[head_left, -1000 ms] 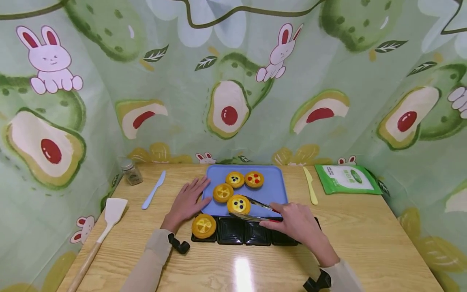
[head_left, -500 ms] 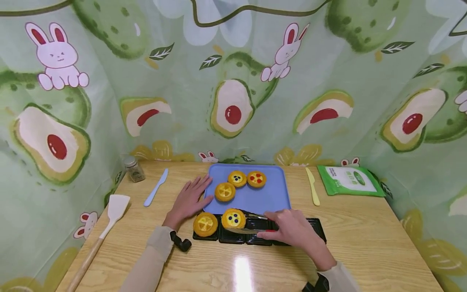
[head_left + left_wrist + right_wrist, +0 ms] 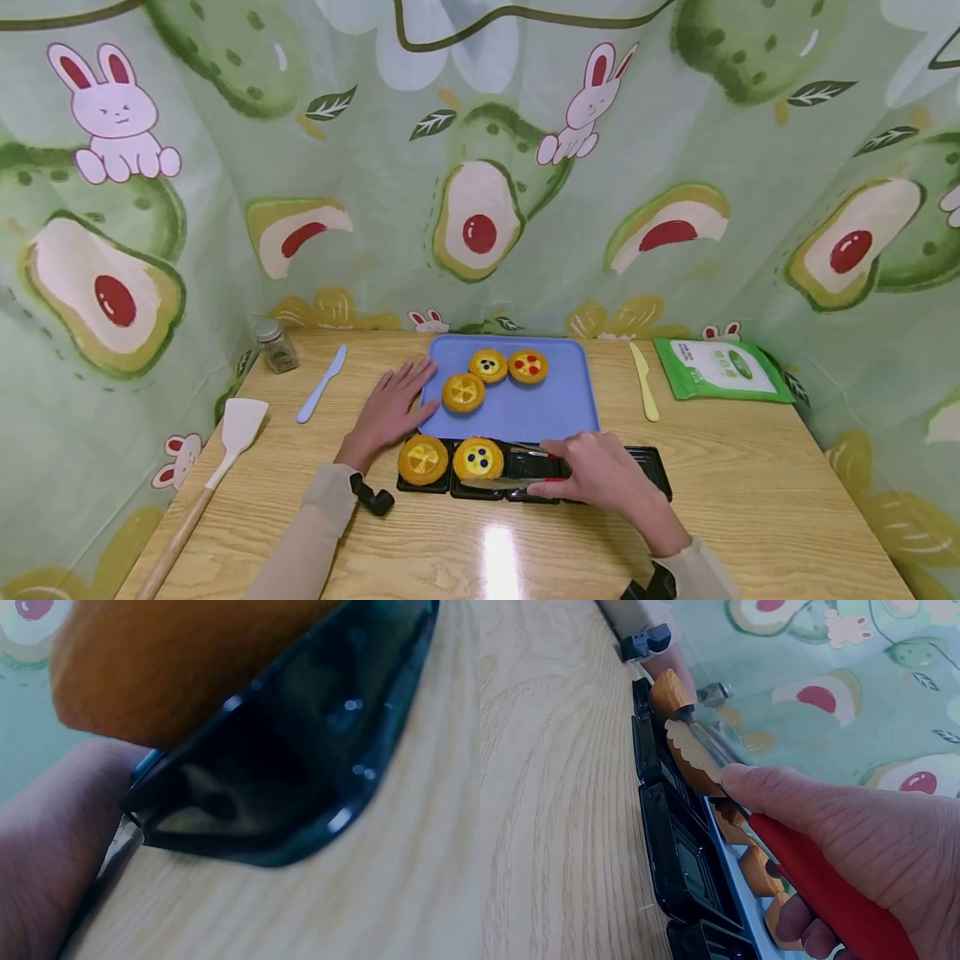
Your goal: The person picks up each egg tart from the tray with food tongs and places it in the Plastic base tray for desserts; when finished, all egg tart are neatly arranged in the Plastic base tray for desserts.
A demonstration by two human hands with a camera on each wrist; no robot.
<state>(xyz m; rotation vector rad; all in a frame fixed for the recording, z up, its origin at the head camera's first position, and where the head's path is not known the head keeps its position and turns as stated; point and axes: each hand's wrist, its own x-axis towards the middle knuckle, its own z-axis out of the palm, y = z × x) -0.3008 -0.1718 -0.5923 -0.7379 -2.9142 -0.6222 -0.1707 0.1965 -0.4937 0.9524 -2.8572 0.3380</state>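
Note:
My right hand (image 3: 600, 471) grips metal tongs with red handles (image 3: 829, 885) over the black compartment tray (image 3: 652, 468). Between the tong arms sits an egg tart with blueberry-like dots (image 3: 478, 460), resting in the second compartment from the left. A tart with yellow wedge topping (image 3: 422, 460) occupies the leftmost compartment. My left hand (image 3: 388, 414) lies with fingers extended on the left edge of the blue tray (image 3: 540, 408). That tray bears a wedge-topped tart (image 3: 462, 392), another dotted tart (image 3: 488, 366) and a red-topped tart (image 3: 528, 367). The left wrist view shows a tart's side (image 3: 187, 667) up close.
On the left lie a white spatula (image 3: 242, 425) with a wooden handle, a blue knife (image 3: 322, 383) and a spice jar (image 3: 276, 346). To the right are a yellow knife (image 3: 643, 382) and a green packet (image 3: 720, 369). A patterned curtain (image 3: 375, 167) surrounds the table.
The tongs have carried the dotted tart from the blue tray toward me and down into the black tray's second compartment. My left hand keeps its place on the blue tray.

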